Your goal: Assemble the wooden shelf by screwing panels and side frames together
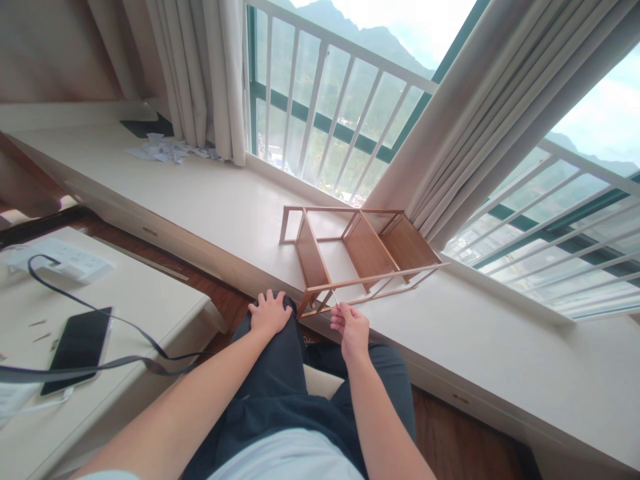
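A small brown wooden shelf rack point(370, 250) lies on its side on the white window ledge, its several panels standing between thin rails. My right hand point(353, 330) is closed in a pinch at the rack's near edge. Between its fingertips is a thin silvery metal rod point(335, 298), its upper end at the near rail; whether it sits in a screw is too small to tell. My left hand point(271, 313) rests with fingers spread on my left knee, close to the rack's near left corner, holding nothing.
Torn white paper point(163, 149) lies at the ledge's far left. On the white table point(165, 293) at left are a phone point(80, 350), a power strip point(75, 259), a dark cable and several small pins. Curtains and a railing border the ledge.
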`<state>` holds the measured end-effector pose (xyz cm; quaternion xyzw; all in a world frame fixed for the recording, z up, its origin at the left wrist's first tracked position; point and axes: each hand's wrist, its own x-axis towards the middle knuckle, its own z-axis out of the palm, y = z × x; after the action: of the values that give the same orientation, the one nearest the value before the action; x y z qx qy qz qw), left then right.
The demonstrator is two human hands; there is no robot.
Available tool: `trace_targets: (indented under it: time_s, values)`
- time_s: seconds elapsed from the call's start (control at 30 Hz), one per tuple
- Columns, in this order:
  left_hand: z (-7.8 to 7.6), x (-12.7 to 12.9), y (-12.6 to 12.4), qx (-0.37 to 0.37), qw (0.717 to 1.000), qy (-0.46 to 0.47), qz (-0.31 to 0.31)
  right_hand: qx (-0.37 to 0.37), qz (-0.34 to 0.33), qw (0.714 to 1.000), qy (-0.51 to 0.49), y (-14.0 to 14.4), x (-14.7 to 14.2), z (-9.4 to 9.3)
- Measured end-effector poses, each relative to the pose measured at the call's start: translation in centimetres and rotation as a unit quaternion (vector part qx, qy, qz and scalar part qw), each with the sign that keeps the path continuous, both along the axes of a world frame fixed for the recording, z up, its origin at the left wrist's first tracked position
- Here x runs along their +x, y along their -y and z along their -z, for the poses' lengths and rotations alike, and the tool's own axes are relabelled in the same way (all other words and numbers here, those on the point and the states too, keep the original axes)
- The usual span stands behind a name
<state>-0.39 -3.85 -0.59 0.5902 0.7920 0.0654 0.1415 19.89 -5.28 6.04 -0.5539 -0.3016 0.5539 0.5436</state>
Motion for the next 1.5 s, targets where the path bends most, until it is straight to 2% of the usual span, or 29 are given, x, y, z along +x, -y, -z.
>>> trace_targets:
  time_s: [0.27,0.43,0.7,0.87,1.03,1.27,1.4,1.5]
  values:
    - [-0.1,0.1,0.0,-0.007,1.000,-0.001,-0.001,-0.104,-0.085,0.977,-0.167,0.3,-0.3,-0.9]
    - [-0.2,0.0,0.0,-0.010,1.000,-0.002,0.000,-0.096,-0.144,0.966,-0.193,0.2,-0.5,-1.2]
    - [-0.3,0.0,0.0,0.001,1.000,0.001,0.001,-0.071,-0.068,0.977,-0.187,0.7,-1.0,-1.0]
    - [-0.3,0.0,0.0,-0.001,1.000,0.000,0.001,-0.020,-0.054,0.994,-0.092,0.7,-1.0,-0.7]
    - [-0.1,0.0,0.0,0.009,1.000,-0.002,0.003,0.055,-0.016,0.995,0.075,0.5,-0.5,-0.6]
    - [0.0,0.0,-0.1,-0.003,1.000,-0.005,0.001,0.150,-0.014,0.943,0.297,0.8,0.5,-0.8]
    - [0.1,0.0,-0.1,0.000,1.000,-0.005,0.002,0.187,-0.032,0.915,0.357,0.8,0.8,-0.5]
    - [0.2,0.0,-0.1,0.008,1.000,-0.005,0.002,0.202,-0.043,0.904,0.374,0.8,0.9,-0.2]
